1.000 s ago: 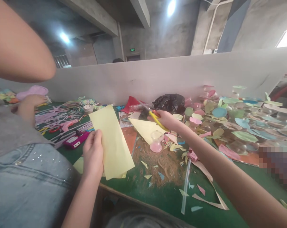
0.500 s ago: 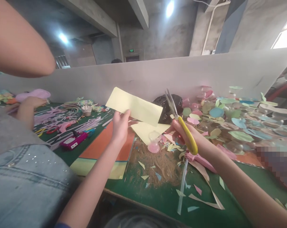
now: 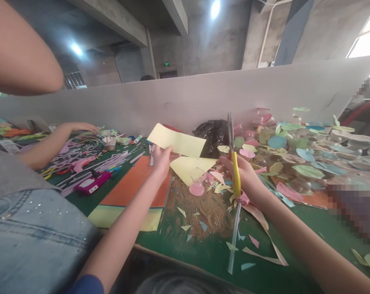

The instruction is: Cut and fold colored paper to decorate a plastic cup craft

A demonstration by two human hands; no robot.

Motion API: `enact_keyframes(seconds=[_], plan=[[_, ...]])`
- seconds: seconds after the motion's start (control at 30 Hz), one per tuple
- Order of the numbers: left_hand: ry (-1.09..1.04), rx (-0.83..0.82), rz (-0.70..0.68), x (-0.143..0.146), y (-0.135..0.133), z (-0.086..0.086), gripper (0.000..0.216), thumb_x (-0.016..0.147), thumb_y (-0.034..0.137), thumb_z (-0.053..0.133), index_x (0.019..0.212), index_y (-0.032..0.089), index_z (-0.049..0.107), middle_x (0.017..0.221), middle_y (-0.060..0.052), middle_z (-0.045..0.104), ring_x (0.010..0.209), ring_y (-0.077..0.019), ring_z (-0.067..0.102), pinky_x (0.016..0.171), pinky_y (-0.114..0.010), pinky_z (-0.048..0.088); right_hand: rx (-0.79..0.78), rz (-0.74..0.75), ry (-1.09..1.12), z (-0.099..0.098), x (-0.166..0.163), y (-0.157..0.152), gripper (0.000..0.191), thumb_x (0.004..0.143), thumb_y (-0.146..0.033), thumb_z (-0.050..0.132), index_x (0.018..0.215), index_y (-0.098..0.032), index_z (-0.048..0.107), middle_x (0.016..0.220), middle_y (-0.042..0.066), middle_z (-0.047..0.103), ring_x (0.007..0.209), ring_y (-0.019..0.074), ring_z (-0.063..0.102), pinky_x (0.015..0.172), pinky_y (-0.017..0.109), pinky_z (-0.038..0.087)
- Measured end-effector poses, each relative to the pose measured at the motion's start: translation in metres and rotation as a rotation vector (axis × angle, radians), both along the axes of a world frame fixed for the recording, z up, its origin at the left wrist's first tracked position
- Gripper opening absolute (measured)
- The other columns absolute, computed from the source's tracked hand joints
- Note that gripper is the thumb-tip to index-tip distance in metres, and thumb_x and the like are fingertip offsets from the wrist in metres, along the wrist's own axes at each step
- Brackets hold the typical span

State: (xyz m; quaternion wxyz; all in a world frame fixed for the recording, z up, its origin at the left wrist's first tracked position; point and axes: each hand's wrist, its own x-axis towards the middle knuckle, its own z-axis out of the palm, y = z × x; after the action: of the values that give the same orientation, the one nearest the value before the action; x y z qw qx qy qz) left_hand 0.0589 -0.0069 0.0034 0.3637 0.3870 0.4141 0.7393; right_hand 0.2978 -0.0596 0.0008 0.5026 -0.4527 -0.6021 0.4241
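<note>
My left hand (image 3: 162,159) pinches a pale yellow strip of paper (image 3: 177,141) by its lower edge, above the table. Scissors with yellow handles (image 3: 236,175) are in my right hand (image 3: 242,171), their blades pointing up and looking closed. A second yellow paper piece (image 3: 192,168), pointed at the bottom, has its right corner at my right fingertips; whether they grip it I cannot tell. Just below it stands a small clear plastic cup shape with a pink base (image 3: 197,188). Orange sheets (image 3: 129,183) over yellow ones lie beneath my left forearm.
Paper scraps litter the green table (image 3: 203,253). At right is a heap of clear cups with coloured paper pieces (image 3: 310,163). A black plastic bag (image 3: 213,134) sits by the low partition (image 3: 178,98). On the left, a co-worker's hand (image 3: 80,127) is over thin strips, near a magenta box (image 3: 94,182).
The yellow strip in my left hand has lowered slightly and moved right. The scissors have turned more upright. The co-worker's hand has moved right, away from a purple paper shape.
</note>
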Motion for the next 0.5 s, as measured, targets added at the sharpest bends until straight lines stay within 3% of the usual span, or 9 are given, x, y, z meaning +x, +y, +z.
enact_keyframes(seconds=[0.17, 0.33, 0.5], plan=[[0.188, -0.095, -0.144, -0.007, 0.009, -0.015, 0.026, 0.073, 0.017, 0.062, 0.096, 0.020, 0.050, 0.102, -0.006, 0.064, 0.089, -0.0133, 0.065, 0.087, -0.034, 0.054, -0.030, 0.002, 0.011, -0.003, 0.000, 0.002, 0.032, 0.078, -0.048, 0.064, 0.091, -0.019, 0.059, 0.084, 0.005, 0.066, 0.074, 0.0186, 0.062, 0.064, 0.029, 0.051], [0.774, -0.170, -0.385, -0.020, 0.003, -0.018, 0.030, 0.059, 0.012, 0.065, 0.088, 0.019, 0.066, 0.099, -0.008, 0.071, 0.103, -0.0275, 0.062, 0.092, -0.039, 0.049, -0.036, -0.009, -0.015, -0.004, 0.001, 0.002, 0.034, 0.078, -0.049, 0.064, 0.093, -0.019, 0.059, 0.077, 0.004, 0.065, 0.066, 0.0174, 0.061, 0.061, 0.029, 0.050], [1.408, -0.292, -0.458, -0.035, -0.006, -0.025, 0.036, 0.060, 0.025, 0.069, 0.096, 0.022, 0.070, 0.096, -0.007, 0.074, 0.087, -0.0297, 0.067, 0.081, -0.036, 0.050, -0.076, -0.012, -0.081, -0.006, 0.002, 0.004, 0.035, 0.075, -0.050, 0.065, 0.086, -0.017, 0.061, 0.068, 0.002, 0.062, 0.059, 0.0161, 0.058, 0.054, 0.027, 0.045]])
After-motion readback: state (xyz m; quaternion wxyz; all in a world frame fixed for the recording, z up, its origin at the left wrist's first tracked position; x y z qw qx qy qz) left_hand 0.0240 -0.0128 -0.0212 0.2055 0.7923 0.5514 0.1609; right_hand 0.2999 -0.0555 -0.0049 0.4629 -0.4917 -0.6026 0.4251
